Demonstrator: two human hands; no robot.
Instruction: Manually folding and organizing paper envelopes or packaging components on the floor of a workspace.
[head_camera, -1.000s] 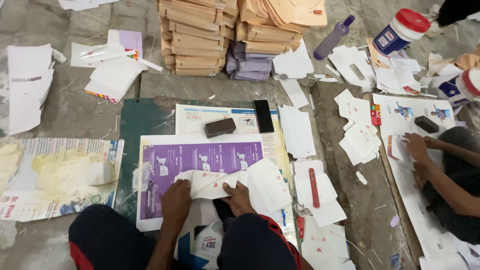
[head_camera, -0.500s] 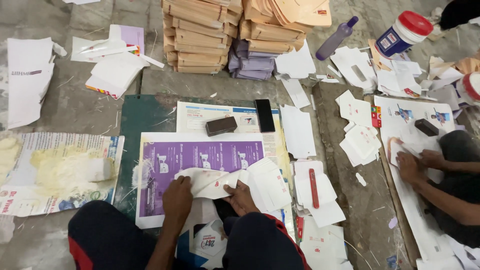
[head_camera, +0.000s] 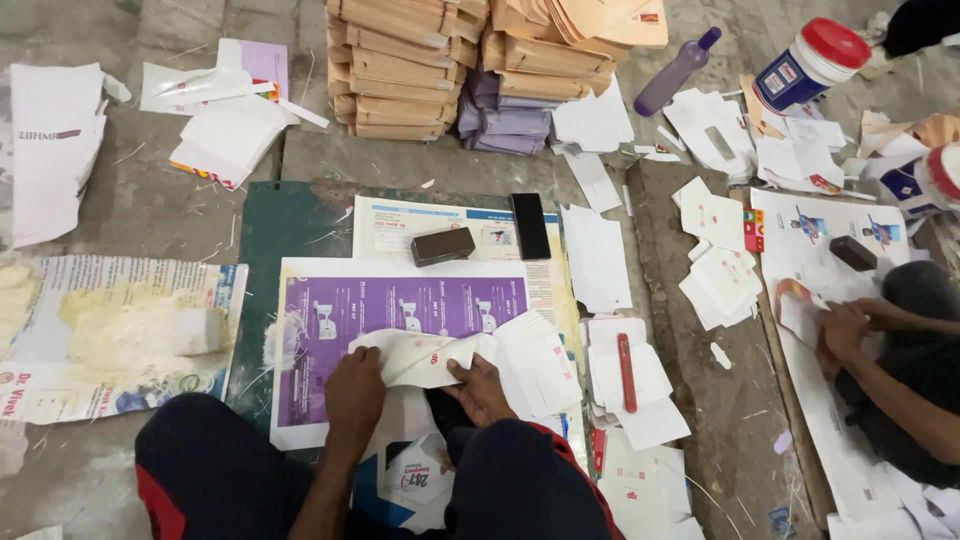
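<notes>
My left hand and my right hand both grip a white folded paper sheet that lies across a purple printed poster on the floor. A fanned pile of white paper pieces sits just right of my right hand. My knees in dark trousers frame the bottom of the view. A dark block and a black phone rest beyond the poster.
Stacks of brown envelopes and purple packs stand at the back. A purple bottle and a red-lidded jar lie far right. Another person's hands press paper at the right. A red stick lies on white sheets. A paste-smeared sheet is at left.
My hands have stayed on the white sheet with only slight shifts. The other person's hands at the right have drawn closer together over their paper.
</notes>
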